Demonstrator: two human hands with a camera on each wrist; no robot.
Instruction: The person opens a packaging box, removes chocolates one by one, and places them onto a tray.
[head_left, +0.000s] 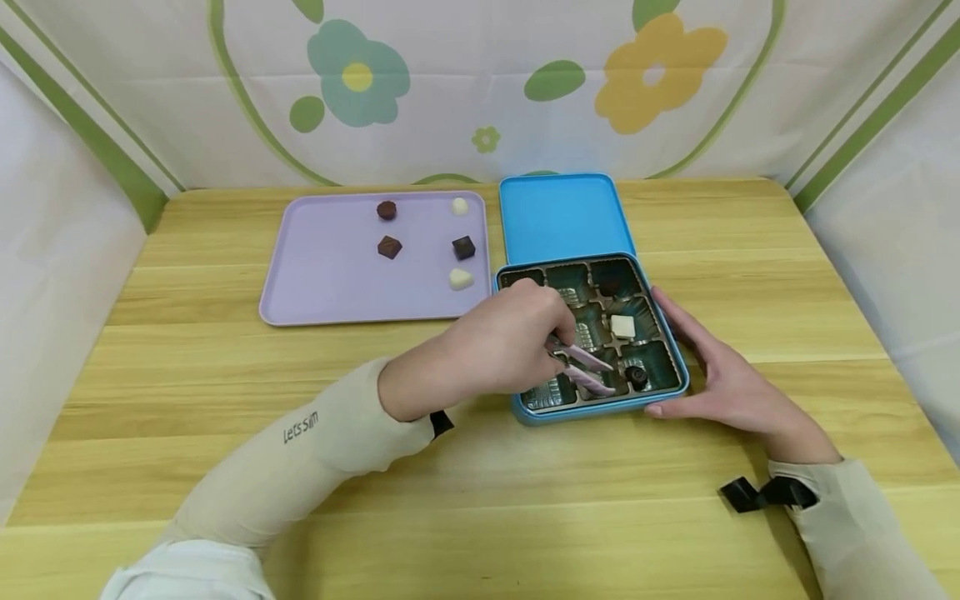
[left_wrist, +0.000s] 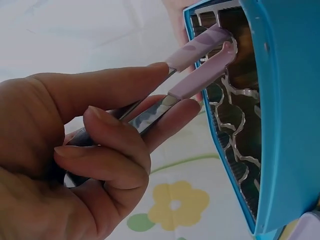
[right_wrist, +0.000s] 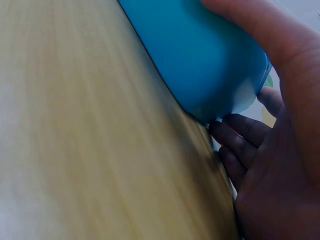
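My left hand (head_left: 517, 337) grips a pair of metal tongs (left_wrist: 150, 112) with lilac tips. The tips (head_left: 588, 382) are apart and reach into the front row of a blue box (head_left: 592, 414), with nothing visible between them. Just right of them lies a round dark chocolate (head_left: 636, 377). A white square chocolate (head_left: 622, 326) sits in the compartment behind it, and a dark one (head_left: 610, 287) in the back right compartment. My left hand hides part of the box's left side. My right hand (head_left: 731, 387) rests at the box's front right corner, fingers along its side and thumb at the front.
A lilac tray (head_left: 322, 267) on the left bears several chocolates, brown, dark and white, mostly towards its right side. Directly behind the box lies a blue lid (head_left: 562, 218). A patterned cloth (head_left: 465, 67) hangs at the table's back edge.
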